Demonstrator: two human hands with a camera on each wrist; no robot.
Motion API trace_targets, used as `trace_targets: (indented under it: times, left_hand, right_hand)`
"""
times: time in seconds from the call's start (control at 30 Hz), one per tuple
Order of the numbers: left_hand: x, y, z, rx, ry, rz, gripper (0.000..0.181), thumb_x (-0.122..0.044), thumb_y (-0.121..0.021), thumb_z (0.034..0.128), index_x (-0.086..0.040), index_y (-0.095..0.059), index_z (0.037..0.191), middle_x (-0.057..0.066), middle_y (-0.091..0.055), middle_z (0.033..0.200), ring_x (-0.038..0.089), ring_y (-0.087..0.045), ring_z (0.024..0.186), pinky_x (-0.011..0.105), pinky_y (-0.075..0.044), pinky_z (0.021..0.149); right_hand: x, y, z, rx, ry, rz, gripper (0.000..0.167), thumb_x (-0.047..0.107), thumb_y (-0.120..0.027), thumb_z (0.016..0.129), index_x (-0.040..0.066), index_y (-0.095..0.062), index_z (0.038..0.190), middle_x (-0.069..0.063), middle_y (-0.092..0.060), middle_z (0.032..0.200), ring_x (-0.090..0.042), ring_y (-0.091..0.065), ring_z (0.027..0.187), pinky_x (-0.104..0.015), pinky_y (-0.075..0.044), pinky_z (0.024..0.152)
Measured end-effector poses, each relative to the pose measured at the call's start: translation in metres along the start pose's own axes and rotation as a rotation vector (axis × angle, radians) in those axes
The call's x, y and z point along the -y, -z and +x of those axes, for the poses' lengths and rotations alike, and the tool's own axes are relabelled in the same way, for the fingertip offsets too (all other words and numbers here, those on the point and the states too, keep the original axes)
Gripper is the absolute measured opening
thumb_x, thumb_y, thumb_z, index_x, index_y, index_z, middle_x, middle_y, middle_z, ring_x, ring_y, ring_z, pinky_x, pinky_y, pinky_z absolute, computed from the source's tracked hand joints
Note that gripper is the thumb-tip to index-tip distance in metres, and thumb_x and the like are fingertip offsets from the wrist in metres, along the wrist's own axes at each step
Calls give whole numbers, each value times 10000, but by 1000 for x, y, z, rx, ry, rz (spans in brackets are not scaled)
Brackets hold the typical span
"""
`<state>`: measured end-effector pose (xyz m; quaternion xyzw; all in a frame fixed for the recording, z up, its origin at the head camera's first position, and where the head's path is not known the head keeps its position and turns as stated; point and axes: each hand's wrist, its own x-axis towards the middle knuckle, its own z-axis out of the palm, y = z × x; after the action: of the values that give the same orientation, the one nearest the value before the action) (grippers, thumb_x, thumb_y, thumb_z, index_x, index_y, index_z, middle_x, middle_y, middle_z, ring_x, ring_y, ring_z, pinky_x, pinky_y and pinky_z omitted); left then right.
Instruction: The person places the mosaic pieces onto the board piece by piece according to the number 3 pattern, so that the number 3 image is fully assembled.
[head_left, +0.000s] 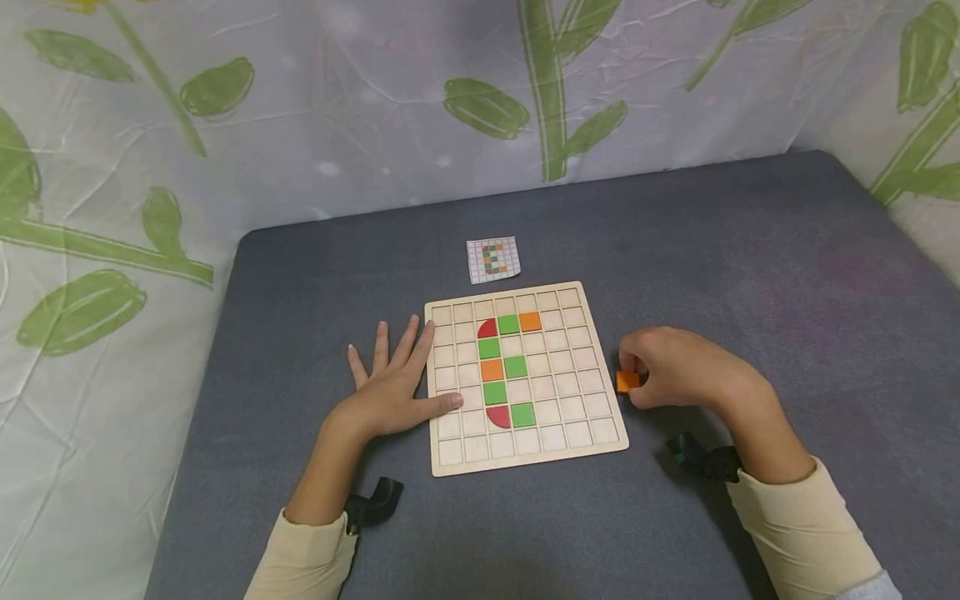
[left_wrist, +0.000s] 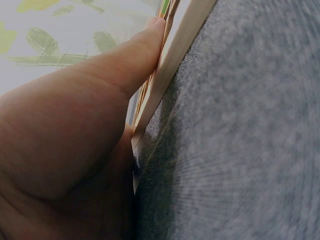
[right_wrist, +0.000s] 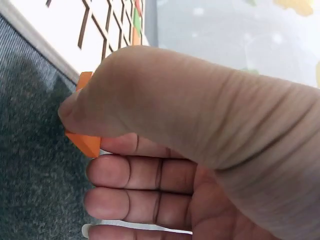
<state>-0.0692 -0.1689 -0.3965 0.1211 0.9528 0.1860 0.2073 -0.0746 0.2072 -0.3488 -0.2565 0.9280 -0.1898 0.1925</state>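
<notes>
A square wooden grid board (head_left: pixel 562 362) lies on the table, with several green, orange and red tiles set in its cells in a shape like an E. My left hand (head_left: pixel 393 396) is spread at the board's left edge, its thumb (left_wrist: pixel 145 55) resting on the board and the other fingers on or beside the edge. To the right of the board, my right hand (head_left: pixel 675 367) pinches an orange square tile (head_left: pixel 627 382) between thumb and fingers. The right wrist view shows that orange tile (right_wrist: pixel 85 144) partly hidden behind the thumb.
A small paper card (head_left: pixel 493 260) with a printed coloured grid pattern lies just beyond the board. The dark grey table (head_left: pixel 300 275) meets a white cloth (head_left: pixel 360 125) painted with green leaves at the back and sides. Each wrist carries a black strapped device (head_left: pixel 375 504).
</notes>
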Motion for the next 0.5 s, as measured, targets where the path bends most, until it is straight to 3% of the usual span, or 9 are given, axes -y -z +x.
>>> trace_targets:
  times: [0.2, 0.5]
  left_hand:
    - [0, 0, 0, -2, -1, -1, 1131, -738, -610, 833, -216, 2, 1629, 59, 87, 1676, 370, 264, 1461, 669, 276, 1006]
    - [0, -1, 1, 2, 4, 7, 1126, -743, -603, 834, -224, 3, 1629, 53, 90, 1676, 363, 269, 1460, 672, 270, 1009]
  right_hand:
    - [5, 0, -1, 9, 3, 15, 154, 42, -735, 722, 103, -641, 828, 24, -586, 774, -134, -475, 650, -333, -437, 608]
    - [13, -5, 2, -19, 102, 34, 201, 71, -766, 724, 148, -591, 785, 50, -528, 737, -100, -449, 658, -297, -383, 596]
